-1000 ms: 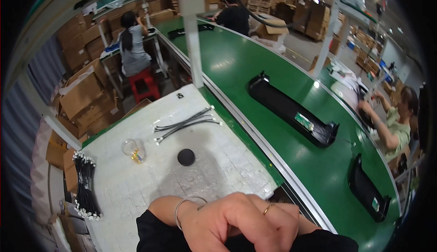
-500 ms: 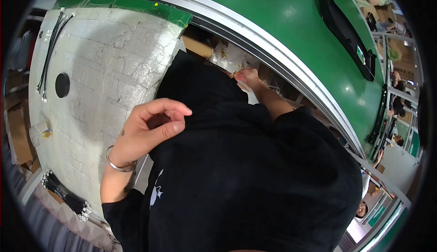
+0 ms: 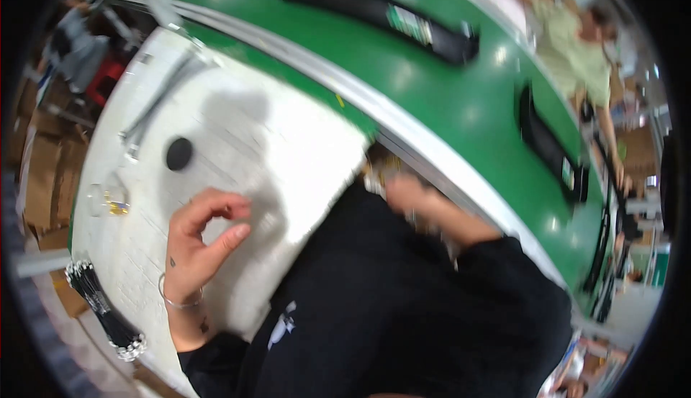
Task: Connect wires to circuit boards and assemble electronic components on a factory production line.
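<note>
Over the pale tabletop (image 3: 230,139) hangs my left hand (image 3: 205,240), its thumb and fingers curved apart with nothing between them. My right hand (image 3: 410,195) reaches low beside the table's right end, at the gap along the conveyor. Motion blur smears its fingers, so their grip is unclear. Small gold and whitish pieces (image 3: 376,181) show just left of it. A round black disc (image 3: 179,154) lies on the tabletop beyond my left hand. To its left, a clear container (image 3: 108,201) has small gold pieces at it.
Loose dark cables (image 3: 160,94) lie at the far left, and a bundle of black cables (image 3: 106,311) with white ends at the near left. Long black parts (image 3: 374,13) rest on the green conveyor (image 3: 475,103). A person (image 3: 576,52) stands beyond it.
My view has swung, shifting the table and conveyor in the picture. My left hand now hangs over the tabletop, its thumb and fingers wider apart. My right hand remains low by the gap, now blurred.
</note>
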Tool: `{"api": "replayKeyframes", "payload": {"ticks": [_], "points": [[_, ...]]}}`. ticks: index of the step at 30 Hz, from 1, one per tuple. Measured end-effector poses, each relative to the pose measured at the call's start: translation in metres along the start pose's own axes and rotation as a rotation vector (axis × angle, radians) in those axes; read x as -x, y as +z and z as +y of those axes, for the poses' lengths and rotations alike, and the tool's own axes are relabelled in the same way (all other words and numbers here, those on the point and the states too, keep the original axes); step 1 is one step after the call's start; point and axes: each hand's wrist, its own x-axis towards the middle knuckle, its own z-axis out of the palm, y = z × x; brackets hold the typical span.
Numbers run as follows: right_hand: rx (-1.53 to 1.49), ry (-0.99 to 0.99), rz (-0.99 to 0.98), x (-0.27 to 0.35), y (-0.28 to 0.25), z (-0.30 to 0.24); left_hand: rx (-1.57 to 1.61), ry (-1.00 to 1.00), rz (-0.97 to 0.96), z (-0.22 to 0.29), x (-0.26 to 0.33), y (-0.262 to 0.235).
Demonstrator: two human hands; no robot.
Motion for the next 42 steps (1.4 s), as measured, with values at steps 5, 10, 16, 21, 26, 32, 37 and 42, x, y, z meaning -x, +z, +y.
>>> {"api": "replayKeyframes", "payload": {"ticks": [5, 10, 16, 21, 26, 32, 37, 42], "points": [[-0.313, -0.754, -0.632, 0.043, -0.148, -0.06, -0.257, 0.087, 0.496, -0.031, 0.006, -0.05], [-0.469, -1.056, -0.223, 0.008, -0.261, -0.157, -0.462, 0.104, 0.965, -0.039, 0.033, -0.109], [-0.671, -1.147, 0.501, -0.085, -0.312, -0.287, -0.587, 0.009, 1.305, -0.074, 0.033, -0.172], [-1.087, -1.006, 0.329, -0.129, -0.311, -0.346, 0.102, -0.034, 0.995, -0.112, 0.024, -0.177], [-0.641, -1.182, 0.642, -0.119, -0.289, -0.345, -0.329, -0.042, 0.792, -0.108, 0.027, -0.159], [-0.424, -1.236, 0.825, -0.108, -0.295, -0.329, -0.551, 0.153, 0.809, -0.086, 0.011, -0.138], [-0.291, -1.103, 0.759, -0.119, -0.286, -0.322, -0.703, 0.228, 0.787, -0.083, -0.003, -0.127], [-0.315, -1.059, 0.421, -0.135, -0.286, -0.323, -0.712, 0.157, 0.788, -0.083, -0.01, -0.118]]}}
